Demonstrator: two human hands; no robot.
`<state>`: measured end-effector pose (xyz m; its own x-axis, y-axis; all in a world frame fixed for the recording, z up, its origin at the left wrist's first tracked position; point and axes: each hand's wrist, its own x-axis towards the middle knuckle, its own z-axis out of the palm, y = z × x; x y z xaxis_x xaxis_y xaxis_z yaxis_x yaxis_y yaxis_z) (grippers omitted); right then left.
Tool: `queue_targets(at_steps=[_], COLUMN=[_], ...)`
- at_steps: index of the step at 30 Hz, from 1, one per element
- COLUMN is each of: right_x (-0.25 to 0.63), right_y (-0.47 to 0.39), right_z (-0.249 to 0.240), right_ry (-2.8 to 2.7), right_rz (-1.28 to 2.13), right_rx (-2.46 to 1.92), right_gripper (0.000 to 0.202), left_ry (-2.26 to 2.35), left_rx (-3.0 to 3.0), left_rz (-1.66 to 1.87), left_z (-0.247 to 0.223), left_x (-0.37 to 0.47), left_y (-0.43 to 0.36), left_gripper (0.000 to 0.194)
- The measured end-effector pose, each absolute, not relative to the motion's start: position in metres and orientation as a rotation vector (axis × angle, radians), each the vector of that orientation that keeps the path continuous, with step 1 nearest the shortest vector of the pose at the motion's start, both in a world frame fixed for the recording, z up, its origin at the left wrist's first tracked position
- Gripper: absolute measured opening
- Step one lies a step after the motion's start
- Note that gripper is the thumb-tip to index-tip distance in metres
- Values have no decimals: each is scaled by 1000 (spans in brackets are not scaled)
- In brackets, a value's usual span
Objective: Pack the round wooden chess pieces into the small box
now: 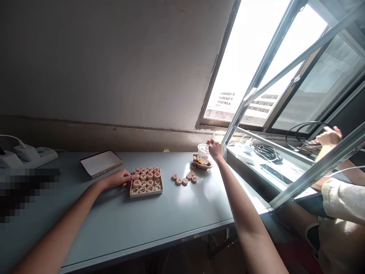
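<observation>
My left hand point(122, 178) reaches its index finger over the left edge of a shallow box point(147, 194), the fingertip at a wooden xiangqi piece point(136, 177); the other fingers are curled and hold nothing visible. Rows of round pieces with red or black characters fill the box. On the right, the fingers of my right hand point(215, 148) are closed at the upper side of a lidded clear plastic cup point(203, 150); the exact grip is hidden. The cup stands in or behind a brown wooden holder point(204, 165). Several loose red-marked pieces point(185, 182) lie between box and cup.
A box lid point(101, 164) lies inside-up behind my left hand. At the far left is a power strip point(40, 156) with plugs. A metal frame point(256, 91) rises on the right, near coiled black cable point(267, 153) and another person's hand point(329, 136).
</observation>
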<state>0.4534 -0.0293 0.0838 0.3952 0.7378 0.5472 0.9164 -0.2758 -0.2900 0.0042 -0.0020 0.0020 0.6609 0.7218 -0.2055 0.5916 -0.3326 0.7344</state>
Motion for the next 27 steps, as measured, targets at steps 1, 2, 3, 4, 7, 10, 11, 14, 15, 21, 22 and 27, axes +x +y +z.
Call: queue_targets(at_steps=[1,2,3,4,7,10,11,14,15,21,22,27], right_x=[455,456,457,458,458,456,455,453,453,453,454,460], right_y=[-29,-30,-30,-30,-31,-30,-29,-28,-27,-26,-26,-24], right_z=[83,82,82,82,83,83,83,82,82,82,81,78], right_ry=[-1399,-1387,-1377,-1371,-1362,-1331,-1333,-1360,-1352,-1320,-1320,-1318], right_rz=[-423,-439,-450,-452,-414,-425,-431,-414,-416,-501,-496,-546], right_rx=[-2089,-2088,-2087,-2085,-2076,-2084,-2090,-2100,-2100,-2129,-2128,-2100], right_gripper=[31,31,31,31,32,33,33,34,35,37,37,39], left_ry=[1006,991,976,963,954,953,951,947,945,947,947,966], left_rx=[2034,2027,2023,2023,2035,2035,2032,2021,2016,2002,2003,1995], left_rz=[202,207,213,218,215,203,203,201,197,201,204,217], left_z=[4,7,9,12,15,13,13,12,12,12,11,9], left_x=[5,5,5,5,5,4,3,2,2,4,4,4], left_y=[-4,-5,-7,-9,-11,-9,-9,-8,-8,-7,-7,-7], left_gripper=[61,62,64,66,69,68,68,65,65,62,62,58])
